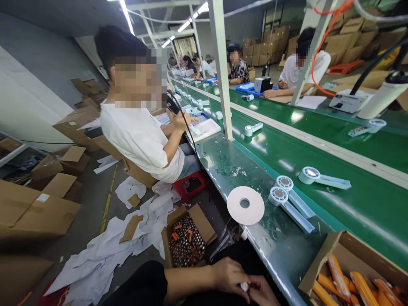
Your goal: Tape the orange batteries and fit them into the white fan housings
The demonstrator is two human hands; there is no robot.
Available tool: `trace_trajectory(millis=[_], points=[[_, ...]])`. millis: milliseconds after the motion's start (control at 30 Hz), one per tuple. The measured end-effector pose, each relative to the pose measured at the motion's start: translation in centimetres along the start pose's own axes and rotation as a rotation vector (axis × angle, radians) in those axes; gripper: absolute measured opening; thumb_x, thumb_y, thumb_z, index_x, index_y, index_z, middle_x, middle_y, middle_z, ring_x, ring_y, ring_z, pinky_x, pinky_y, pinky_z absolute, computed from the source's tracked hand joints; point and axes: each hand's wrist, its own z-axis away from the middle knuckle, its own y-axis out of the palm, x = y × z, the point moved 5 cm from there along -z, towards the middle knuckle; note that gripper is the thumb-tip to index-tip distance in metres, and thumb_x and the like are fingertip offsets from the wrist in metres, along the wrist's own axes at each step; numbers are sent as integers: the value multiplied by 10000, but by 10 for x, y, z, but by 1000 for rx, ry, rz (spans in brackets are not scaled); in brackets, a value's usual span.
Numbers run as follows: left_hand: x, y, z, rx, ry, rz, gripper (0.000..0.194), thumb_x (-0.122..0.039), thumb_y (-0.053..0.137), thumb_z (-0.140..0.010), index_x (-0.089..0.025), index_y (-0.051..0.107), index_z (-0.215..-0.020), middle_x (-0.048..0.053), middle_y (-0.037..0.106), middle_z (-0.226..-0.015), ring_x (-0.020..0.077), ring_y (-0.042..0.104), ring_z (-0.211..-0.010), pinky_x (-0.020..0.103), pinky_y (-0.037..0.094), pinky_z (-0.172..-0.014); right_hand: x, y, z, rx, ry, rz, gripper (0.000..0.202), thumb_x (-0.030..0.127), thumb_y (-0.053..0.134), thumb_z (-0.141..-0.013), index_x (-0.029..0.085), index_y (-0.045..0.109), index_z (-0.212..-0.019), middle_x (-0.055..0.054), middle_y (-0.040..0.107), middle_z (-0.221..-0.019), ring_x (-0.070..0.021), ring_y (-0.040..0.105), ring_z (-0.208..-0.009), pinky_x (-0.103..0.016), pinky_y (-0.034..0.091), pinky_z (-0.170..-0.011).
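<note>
Low in the head view, my left hand (228, 275) is closed, with a small white piece (245, 286) between its fingertips. My right hand (263, 291) meets it from the right, its fingers pinched at the same piece; the bottom edge cuts this hand off. On the bench edge above them lies a white roll of tape (234, 206). Two pale blue handheld fans (295, 212) lie side by side to its right. An open carton (321, 255) at the lower right holds several orange cylinders (363, 287).
A carton of batteries (208, 225) stands on the floor beside white paper scraps (105, 255). A person in a white shirt (137, 136) sits on a red stool (191, 187). More fans lie on the green conveyor (280, 148), with a metal post (219, 72) beside it.
</note>
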Motion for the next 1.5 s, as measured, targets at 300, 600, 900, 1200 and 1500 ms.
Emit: trace_trajectory(millis=[300, 600, 900, 1200, 1500], points=[[-38, -135, -69, -97, 114, 208, 294, -402, 746, -977, -117, 680, -1017, 57, 741, -771, 158, 716, -651, 244, 586, -596, 78, 6, 39, 277, -119, -222, 160, 272, 603, -765, 156, 713, -777, 7, 646, -687, -160, 570, -685, -274, 459, -685], [-43, -211, -162, -34, 339, 337, 210, -147, 691, -971, -136, 699, -1180, 134, 810, -1084, 227, 801, -972, 323, 690, -827, 178, -43, 81, 99, -348, -169, 231, 86, 499, -765, 138, 714, -832, 29, 642, -677, -103, 555, -627, -211, 444, -620], [-41, -209, -179, -139, 230, 357, 374, -217, 882, -851, -112, 690, -1154, 94, 820, -969, 179, 799, -825, 243, 665, -770, 166, -53, 82, 149, -330, -320, 294, 158, 525, -830, 102, 739, -1023, 38, 608, -669, -87, 508, -526, -199, 420, -521], [-40, -210, -179, -178, 193, 324, 418, -353, 896, -843, -131, 699, -1137, 59, 817, -922, 157, 790, -780, 220, 653, -755, 168, -50, 78, 138, -399, -344, 238, 137, 505, -787, 119, 713, -900, 47, 528, -647, -92, 435, -590, -222, 364, -570], [-40, -206, -175, -73, 224, 334, 407, -281, 877, -866, -167, 689, -1208, 58, 818, -971, 173, 798, -823, 244, 656, -766, 169, -50, 73, 120, -408, -221, 166, 193, 482, -875, 159, 628, -803, 39, 522, -681, -109, 447, -635, -242, 379, -615]])
